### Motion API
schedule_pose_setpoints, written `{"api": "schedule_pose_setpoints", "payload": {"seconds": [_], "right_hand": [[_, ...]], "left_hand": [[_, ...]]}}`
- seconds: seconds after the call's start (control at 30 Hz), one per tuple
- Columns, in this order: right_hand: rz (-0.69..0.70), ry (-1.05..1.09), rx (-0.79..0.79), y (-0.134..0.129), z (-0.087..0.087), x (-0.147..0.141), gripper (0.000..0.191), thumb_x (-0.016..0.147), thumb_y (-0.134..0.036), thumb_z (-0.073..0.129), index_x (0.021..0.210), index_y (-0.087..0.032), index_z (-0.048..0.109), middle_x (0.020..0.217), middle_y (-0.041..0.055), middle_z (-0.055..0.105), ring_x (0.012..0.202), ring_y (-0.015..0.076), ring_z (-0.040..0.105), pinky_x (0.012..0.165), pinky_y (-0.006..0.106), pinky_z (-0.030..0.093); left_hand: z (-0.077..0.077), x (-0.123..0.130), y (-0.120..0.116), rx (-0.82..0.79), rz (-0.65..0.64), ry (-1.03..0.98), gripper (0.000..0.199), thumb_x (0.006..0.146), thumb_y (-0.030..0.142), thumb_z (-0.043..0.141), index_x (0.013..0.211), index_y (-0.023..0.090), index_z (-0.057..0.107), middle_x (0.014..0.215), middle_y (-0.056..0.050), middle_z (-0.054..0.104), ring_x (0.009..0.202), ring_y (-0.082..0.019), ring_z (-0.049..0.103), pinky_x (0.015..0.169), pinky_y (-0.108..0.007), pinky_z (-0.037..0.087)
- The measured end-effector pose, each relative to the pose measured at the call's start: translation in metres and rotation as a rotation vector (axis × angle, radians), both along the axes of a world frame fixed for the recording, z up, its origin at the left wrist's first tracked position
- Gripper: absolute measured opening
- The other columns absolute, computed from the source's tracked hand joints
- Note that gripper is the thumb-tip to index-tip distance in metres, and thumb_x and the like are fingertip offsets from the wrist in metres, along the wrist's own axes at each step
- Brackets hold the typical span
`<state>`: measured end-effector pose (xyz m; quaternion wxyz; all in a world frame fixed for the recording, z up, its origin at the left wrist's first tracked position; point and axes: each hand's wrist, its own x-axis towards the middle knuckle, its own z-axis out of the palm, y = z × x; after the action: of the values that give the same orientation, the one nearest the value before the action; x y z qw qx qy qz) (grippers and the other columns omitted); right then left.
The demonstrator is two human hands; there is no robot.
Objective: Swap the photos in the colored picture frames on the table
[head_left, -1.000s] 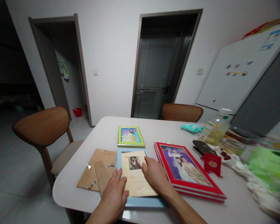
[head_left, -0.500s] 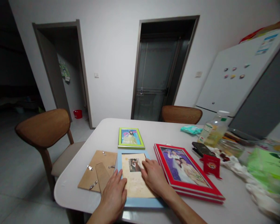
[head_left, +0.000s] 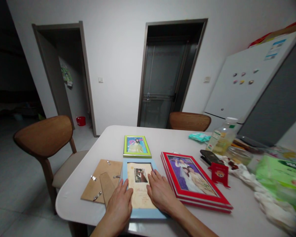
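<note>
A light-blue photo frame (head_left: 148,214) lies flat at the near side of the table. Inside it is a cream paper insert (head_left: 138,194) with a small printed picture. My left hand (head_left: 119,205) rests on the frame's left side, fingers stretched along the paper's edge. Across from it, my right hand (head_left: 161,192) lies flat over the right part of the paper and frame. Both hands are open, with nothing gripped. A brown backing board (head_left: 88,189) with metal clips and a stand leg is left of the frame, partly covered by my left hand.
Beyond the blue frame lies a green photo frame (head_left: 137,156). Stacked red photo frames (head_left: 202,199) stand close on the right. Farther right are a bottle (head_left: 222,140), a red packet (head_left: 220,174), crumpled white tissue (head_left: 268,205) and a green package (head_left: 278,171).
My right hand has shifted slightly left over the paper, and the paper looks flatter. The whole view has moved a little. My left hand stays almost in place.
</note>
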<state>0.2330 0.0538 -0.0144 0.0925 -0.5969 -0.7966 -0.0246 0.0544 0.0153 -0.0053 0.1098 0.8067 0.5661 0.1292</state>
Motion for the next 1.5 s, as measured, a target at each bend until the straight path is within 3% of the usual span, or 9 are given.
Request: {"api": "schedule_pose_setpoints", "payload": {"seconds": [0.2,0.4,0.53,0.63,0.83,1.0,1.17,1.27,1.5], "right_hand": [[0.079,0.045,-0.028,0.001,0.007,-0.012,0.045,0.081,-0.032,0.032,0.123,-0.018,0.037,0.133,0.0109,0.031,0.122,0.0262,0.023,0.094,0.042,0.019],[0.082,0.016,-0.096,0.013,0.014,-0.028,0.043,0.081,-0.037,0.031,0.112,-0.014,0.049,0.118,0.0157,0.047,0.110,0.0272,0.039,0.091,0.043,0.023],[0.097,0.060,-0.074,0.023,0.004,-0.029,0.048,0.081,-0.040,0.030,0.125,-0.018,0.034,0.133,0.0115,0.029,0.122,0.0268,0.021,0.094,0.044,0.017],[0.086,0.084,-0.117,0.022,0.002,-0.028,0.050,0.081,-0.040,0.031,0.125,-0.017,0.033,0.134,0.0127,0.028,0.122,0.0273,0.020,0.094,0.044,0.018],[0.254,0.215,-0.039,-0.008,0.021,-0.077,0.044,0.076,-0.041,0.042,0.114,-0.019,0.044,0.116,0.0110,0.047,0.107,0.0247,0.038,0.089,0.040,0.026],[0.303,0.218,-0.052,-0.022,0.014,-0.130,0.050,0.062,-0.043,0.057,0.103,-0.017,0.050,0.097,0.0112,0.053,0.091,0.0269,0.043,0.080,0.041,0.031],[0.253,0.403,-0.107,-0.014,0.008,-0.138,0.044,0.060,-0.022,0.056,0.103,-0.018,0.049,0.096,0.0090,0.050,0.091,0.0222,0.043,0.077,0.033,0.035],[0.288,0.567,-0.118,-0.017,0.020,-0.130,0.048,0.058,-0.017,0.054,0.106,-0.017,0.049,0.097,0.0073,0.051,0.091,0.0190,0.044,0.078,0.029,0.036],[0.360,0.662,0.009,-0.031,0.077,-0.080,0.034,0.060,-0.013,0.052,0.092,-0.020,0.058,0.096,0.0043,0.051,0.089,0.0160,0.046,0.080,0.029,0.037]], "left_hand": [[0.000,0.002,0.002,-0.027,-0.035,0.014,0.041,0.074,0.009,0.034,0.111,0.015,0.051,0.128,-0.007,0.042,0.123,-0.023,0.025,0.101,-0.040,0.022],[0.011,0.005,0.006,-0.037,-0.160,-0.017,0.039,0.076,0.010,0.033,0.109,0.019,0.052,0.123,-0.006,0.048,0.119,-0.022,0.034,0.098,-0.044,0.025],[0.007,0.000,0.003,-0.014,-0.156,-0.087,0.041,0.075,0.009,0.032,0.110,0.022,0.050,0.122,-0.004,0.049,0.118,-0.019,0.035,0.098,-0.043,0.026],[-0.001,-0.027,0.001,0.060,-0.113,-0.126,0.042,0.073,0.011,0.037,0.112,0.020,0.049,0.123,-0.005,0.048,0.118,-0.018,0.036,0.100,-0.040,0.026],[-0.023,-0.108,0.001,0.133,0.297,0.023,0.050,0.073,0.031,0.045,0.117,0.008,0.043,0.126,-0.016,0.041,0.119,-0.027,0.033,0.096,-0.044,0.030],[-0.038,-0.129,-0.014,0.149,0.265,0.041,0.055,0.068,0.039,0.052,0.115,0.012,0.045,0.128,-0.015,0.039,0.119,-0.028,0.032,0.096,-0.042,0.030],[-0.047,-0.137,-0.023,0.198,0.194,-0.028,0.056,0.066,0.036,0.056,0.117,0.016,0.043,0.129,-0.012,0.039,0.118,-0.026,0.034,0.096,-0.040,0.031],[-0.038,-0.137,-0.023,0.293,0.193,-0.116,0.050,0.071,0.026,0.047,0.120,0.017,0.037,0.133,-0.010,0.033,0.119,-0.022,0.033,0.097,-0.036,0.032],[0.018,-0.098,-0.021,0.413,0.136,-0.268,0.048,0.076,0.025,0.042,0.123,0.021,0.033,0.135,-0.004,0.031,0.121,-0.019,0.030,0.101,-0.035,0.025]]}}
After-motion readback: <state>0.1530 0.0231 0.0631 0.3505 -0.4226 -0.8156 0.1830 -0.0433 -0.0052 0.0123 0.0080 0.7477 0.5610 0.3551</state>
